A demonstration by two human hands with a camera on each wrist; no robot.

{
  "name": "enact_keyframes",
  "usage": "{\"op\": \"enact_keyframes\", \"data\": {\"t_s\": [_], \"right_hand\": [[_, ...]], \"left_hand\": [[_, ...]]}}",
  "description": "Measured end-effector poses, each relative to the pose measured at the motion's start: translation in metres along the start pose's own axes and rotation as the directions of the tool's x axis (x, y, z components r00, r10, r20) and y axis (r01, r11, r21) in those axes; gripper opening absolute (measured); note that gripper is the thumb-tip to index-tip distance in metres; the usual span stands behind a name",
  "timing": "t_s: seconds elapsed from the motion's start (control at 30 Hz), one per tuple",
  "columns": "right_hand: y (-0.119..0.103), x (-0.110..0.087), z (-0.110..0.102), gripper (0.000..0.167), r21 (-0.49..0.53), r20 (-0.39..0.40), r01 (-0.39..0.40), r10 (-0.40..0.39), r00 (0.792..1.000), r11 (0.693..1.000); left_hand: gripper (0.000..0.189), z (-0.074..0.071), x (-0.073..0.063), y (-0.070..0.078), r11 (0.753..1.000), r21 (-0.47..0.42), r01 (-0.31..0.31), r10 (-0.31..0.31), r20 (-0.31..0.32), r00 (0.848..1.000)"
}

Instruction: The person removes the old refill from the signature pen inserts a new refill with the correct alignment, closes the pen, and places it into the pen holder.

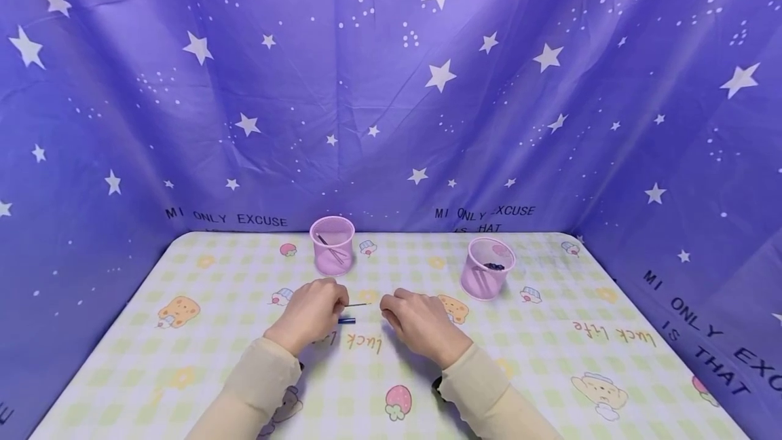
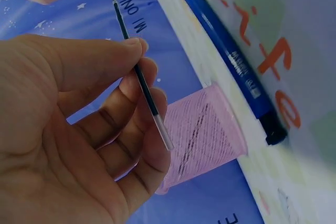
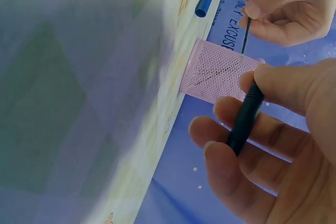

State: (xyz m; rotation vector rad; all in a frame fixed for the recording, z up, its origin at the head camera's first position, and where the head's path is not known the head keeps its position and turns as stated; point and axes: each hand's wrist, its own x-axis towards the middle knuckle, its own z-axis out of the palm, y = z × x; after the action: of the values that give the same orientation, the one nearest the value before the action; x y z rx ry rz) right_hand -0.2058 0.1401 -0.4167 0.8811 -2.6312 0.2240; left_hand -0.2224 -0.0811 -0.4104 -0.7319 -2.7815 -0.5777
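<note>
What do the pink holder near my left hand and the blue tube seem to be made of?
The pink holder looks like coated metal mesh, from its fine grid of holes, though plastic is possible. The blue tube seems smooth, glossy plastic: a light streak runs along it.

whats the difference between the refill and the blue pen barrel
The refill is thin; the blue pen barrel is clearly thicker.
The refill is pinched in the left grip; the blue pen barrel lies on the tablecloth.
The refill is dark with a pale end; the blue pen barrel is blue with a black end.
Both are straight and long for their width.
</note>
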Motion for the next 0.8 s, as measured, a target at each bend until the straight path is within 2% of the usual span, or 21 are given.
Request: {"op": "enact_keyframes", "data": {"t_s": [0.37,0.8], "right_hand": [[0.0,0.0,-0.003,0.007,-0.008,-0.012,-0.001,0.001,1.0,1.0],[-0.002,0.0,-0.005,0.004,0.006,0.004,-0.008,0.008,1.0,1.0]], "left_hand": [[0.014,0.012,0.012,-0.002,1.0,0.012,-0.013,0.013,0.031,0.999],[0.018,0.014,0.022,-0.001,0.996,0.069,-0.064,0.061,0.043,0.997]]}}
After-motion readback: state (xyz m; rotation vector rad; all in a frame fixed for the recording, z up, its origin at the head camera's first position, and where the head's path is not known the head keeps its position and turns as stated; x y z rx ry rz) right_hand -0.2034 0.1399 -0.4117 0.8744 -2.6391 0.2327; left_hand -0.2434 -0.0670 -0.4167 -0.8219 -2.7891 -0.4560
